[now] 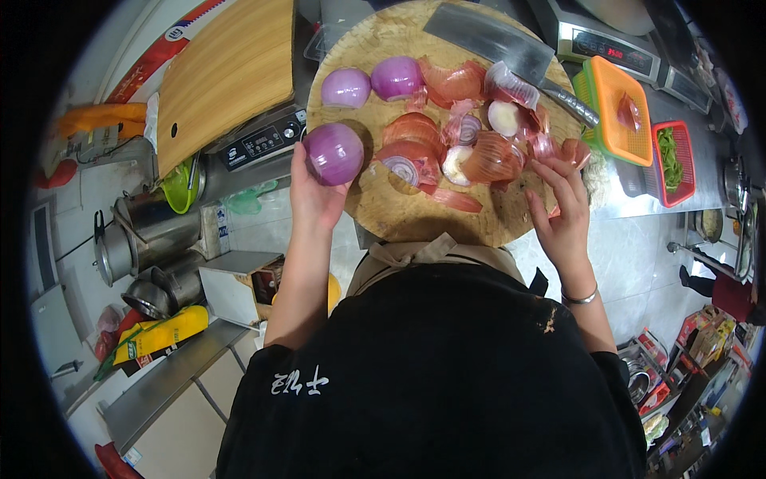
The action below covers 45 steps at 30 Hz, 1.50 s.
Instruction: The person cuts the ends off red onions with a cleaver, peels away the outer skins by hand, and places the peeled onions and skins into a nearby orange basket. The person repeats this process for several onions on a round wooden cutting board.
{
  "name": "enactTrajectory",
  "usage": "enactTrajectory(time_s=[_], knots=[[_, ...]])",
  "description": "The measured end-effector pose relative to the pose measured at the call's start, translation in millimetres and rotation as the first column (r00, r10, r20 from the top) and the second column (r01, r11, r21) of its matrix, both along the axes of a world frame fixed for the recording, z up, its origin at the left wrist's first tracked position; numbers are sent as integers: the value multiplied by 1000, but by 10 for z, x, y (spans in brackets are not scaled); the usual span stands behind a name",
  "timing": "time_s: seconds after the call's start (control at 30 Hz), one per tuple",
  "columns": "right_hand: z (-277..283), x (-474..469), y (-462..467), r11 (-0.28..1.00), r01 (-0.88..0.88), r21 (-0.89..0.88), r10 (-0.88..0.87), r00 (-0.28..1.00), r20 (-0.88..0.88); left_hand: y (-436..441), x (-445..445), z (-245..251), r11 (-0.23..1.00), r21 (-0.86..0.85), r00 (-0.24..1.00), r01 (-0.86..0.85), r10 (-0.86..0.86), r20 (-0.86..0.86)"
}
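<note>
My left hand [320, 194] holds a peeled red onion [334, 154] at the left edge of a round wooden chopping block [407, 218]. My right hand [562, 209] has its fingers apart at the block's right edge, by some dry onion skins [575, 153]; whether it touches them is hard to tell. Two peeled pieces of red onion [346, 88] [397, 78] lie at the upper left of the block. Reddish skins [453, 82] and cut onion ends [504, 117] are strewn over its middle. A cleaver [491, 42] lies across the upper right, its metal handle [568, 103] jutting over the edge.
Right of the block stand an orange plastic basket [611, 114] with a bit of skin and a red basket [689, 173] with green vegetable pieces. A wooden board [233, 78] rests beside an induction cooker [263, 143] at left. A person [727, 293] is at the far right.
</note>
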State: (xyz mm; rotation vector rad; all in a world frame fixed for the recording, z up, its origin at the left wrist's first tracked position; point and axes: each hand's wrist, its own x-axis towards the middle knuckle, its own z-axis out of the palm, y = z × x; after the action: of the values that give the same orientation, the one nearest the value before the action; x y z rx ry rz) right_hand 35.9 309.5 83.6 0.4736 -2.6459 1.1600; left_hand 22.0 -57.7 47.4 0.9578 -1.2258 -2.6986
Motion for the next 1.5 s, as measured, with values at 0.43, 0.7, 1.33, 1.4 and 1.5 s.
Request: enactTrajectory(time_s=[0.43, 0.7, 1.33, 1.4, 1.5], knots=[[-208, -35, 345, 977, 195, 87, -188, 979, -77, -151, -207, -150, 487, -825, 950, 287, -258, 178], [-589, -304, 254, 986, 165, 10, -165, 986, 1, 301, -9, 460, -113, -990, 611, 81, -779, 139], [-630, -689, -431, 970, -152, 188, 168, 983, -77, 507, -225, 299, -378, -920, 549, 103, -750, 370], [-693, -716, -423, 986, -117, 121, 137, 975, -177, 487, -215, 241, -354, -932, 583, 70, -744, 326], [-723, -793, -393, 994, -104, 26, 107, 978, -178, 470, -175, 162, -167, -966, 675, 199, -691, 258]])
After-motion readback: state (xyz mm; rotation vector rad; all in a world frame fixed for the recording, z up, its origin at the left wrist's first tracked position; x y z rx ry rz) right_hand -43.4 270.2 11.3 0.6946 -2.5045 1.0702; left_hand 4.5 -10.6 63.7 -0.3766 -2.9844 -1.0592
